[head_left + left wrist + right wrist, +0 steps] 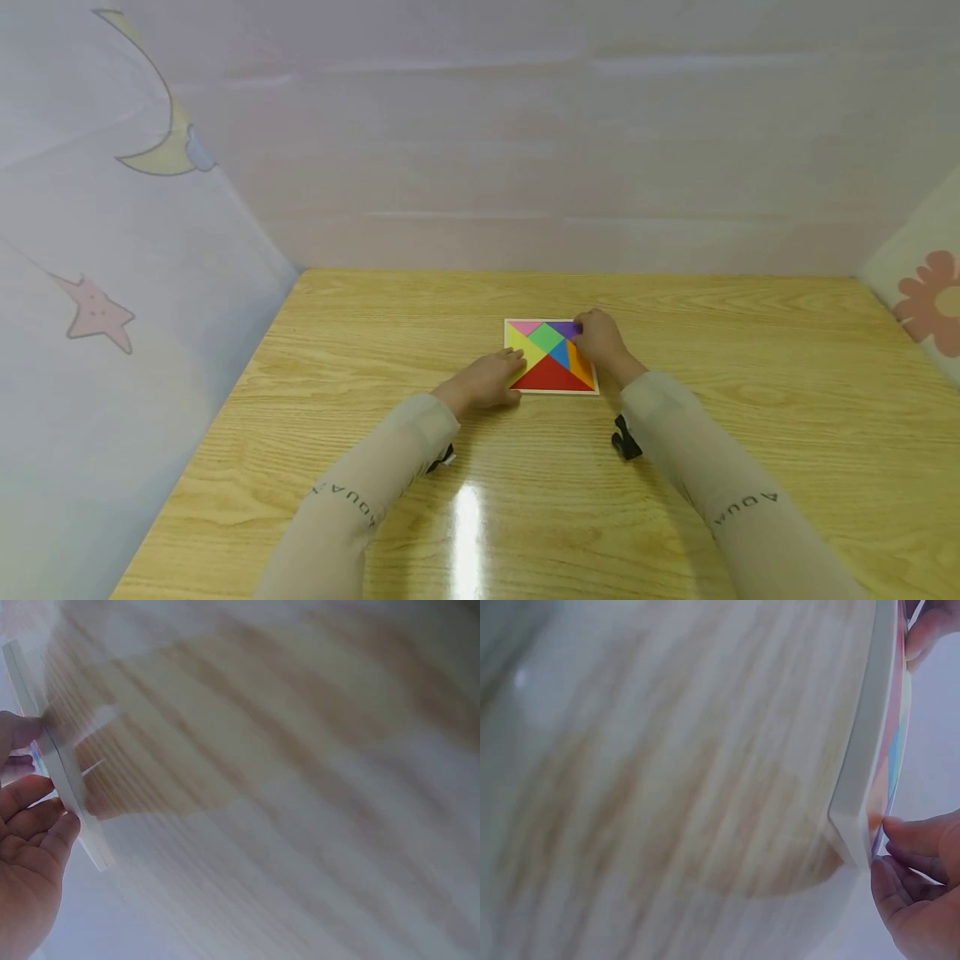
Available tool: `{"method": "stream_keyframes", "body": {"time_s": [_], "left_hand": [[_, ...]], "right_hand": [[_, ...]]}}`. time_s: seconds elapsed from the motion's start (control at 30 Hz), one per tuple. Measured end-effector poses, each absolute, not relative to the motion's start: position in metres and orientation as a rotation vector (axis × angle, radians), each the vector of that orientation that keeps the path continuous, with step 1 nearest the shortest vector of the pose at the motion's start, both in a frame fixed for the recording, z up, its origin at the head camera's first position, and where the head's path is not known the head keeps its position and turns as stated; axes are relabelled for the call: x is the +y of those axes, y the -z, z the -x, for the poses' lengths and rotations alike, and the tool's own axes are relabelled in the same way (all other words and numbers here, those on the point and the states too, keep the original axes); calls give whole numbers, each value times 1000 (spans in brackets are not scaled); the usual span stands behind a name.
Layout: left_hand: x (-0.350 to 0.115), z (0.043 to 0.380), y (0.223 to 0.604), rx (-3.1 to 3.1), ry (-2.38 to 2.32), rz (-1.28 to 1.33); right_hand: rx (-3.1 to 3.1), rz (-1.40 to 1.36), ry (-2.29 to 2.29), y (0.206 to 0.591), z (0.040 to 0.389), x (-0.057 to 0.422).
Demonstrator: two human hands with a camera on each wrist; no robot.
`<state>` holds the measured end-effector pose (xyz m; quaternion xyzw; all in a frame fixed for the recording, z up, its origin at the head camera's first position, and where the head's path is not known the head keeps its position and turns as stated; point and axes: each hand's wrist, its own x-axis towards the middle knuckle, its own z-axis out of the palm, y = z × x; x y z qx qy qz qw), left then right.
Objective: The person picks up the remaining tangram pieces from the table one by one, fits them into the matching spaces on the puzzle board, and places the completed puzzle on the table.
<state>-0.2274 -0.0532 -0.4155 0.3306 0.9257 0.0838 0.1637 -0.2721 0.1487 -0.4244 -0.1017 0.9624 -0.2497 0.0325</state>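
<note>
A square tangram board point(555, 392) with a pale rim lies on the table, its colored pieces fitted together. My left hand point(489, 379) holds the board's left edge, with fingers over the yellow triangle point(517, 338). In the left wrist view, curled fingertips point(70, 823) touch the pale edge. At the far right corner, my right hand point(602, 340) pinches the purple triangle point(561, 327), partly hiding it. The right wrist view shows thumb and finger together at that corner. Also visible are the red triangle point(552, 377), green square point(546, 337), blue triangle point(558, 352) and orange piece point(579, 367).
A wood-grain table point(360, 358) surrounds the board. A pale cloth backdrop point(480, 150) rises behind it and at both sides. Dark straps point(626, 439) sit at the wrists. Light glares off the near tabletop.
</note>
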Motion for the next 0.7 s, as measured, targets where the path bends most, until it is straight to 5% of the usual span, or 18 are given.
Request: {"method": "stream_keyframes", "body": {"time_s": [0.7], "left_hand": [[-60,235,415,2578,-624,-745]], "right_hand": [[2794,661,707,420,248,169]]}}
